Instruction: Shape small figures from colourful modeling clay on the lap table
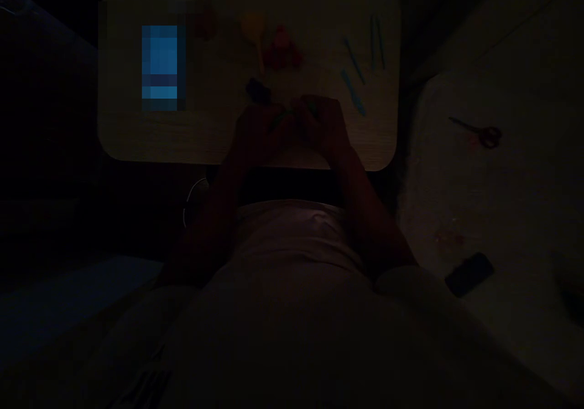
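The scene is very dark. My left hand (pixel 260 130) and my right hand (pixel 325 120) are close together over the front of a light wooden table (pixel 182 141). Both have curled fingers, and bits of a green piece (pixel 283 117) show between them. Its kind and full shape are hidden by the fingers. Just beyond my left hand lies a dark lump (pixel 258 90). Farther back are a red lumpy object (pixel 283 50) and a yellow-orange piece (pixel 253 28) with a narrow stem towards me.
Several slim blue tools (pixel 353 92) lie at the table's right. A pixelated bright blue rectangle (pixel 159 56) is at the left, near a dim reddish thing (pixel 205 22). On a pale surface to the right rest scissors (pixel 488 136) and a dark rectangular object (pixel 469 274).
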`<act>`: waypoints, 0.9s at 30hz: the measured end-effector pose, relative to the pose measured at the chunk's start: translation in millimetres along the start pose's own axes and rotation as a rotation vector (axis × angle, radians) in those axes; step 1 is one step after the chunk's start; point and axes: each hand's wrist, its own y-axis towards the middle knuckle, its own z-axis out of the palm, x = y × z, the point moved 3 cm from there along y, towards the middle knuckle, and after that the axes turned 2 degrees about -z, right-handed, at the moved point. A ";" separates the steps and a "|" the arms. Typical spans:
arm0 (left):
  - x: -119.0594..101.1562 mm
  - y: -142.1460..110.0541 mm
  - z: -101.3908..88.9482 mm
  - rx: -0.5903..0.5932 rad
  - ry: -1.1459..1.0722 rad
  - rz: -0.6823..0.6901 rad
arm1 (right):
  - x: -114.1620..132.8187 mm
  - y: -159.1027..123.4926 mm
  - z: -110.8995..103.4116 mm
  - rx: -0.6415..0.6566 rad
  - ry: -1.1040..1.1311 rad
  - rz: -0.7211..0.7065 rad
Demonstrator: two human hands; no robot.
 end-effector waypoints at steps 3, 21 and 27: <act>0.8 0.3 0.0 -0.019 -0.008 0.005 | -1.5 -0.2 1.0 -0.022 0.021 -0.027; -2.9 -0.7 -2.0 -0.013 -0.041 -0.011 | 1.9 -2.1 0.2 -0.065 0.017 -0.108; -2.7 -0.8 -1.7 -0.020 -0.031 -0.012 | 1.5 -2.1 0.2 -0.041 -0.001 -0.081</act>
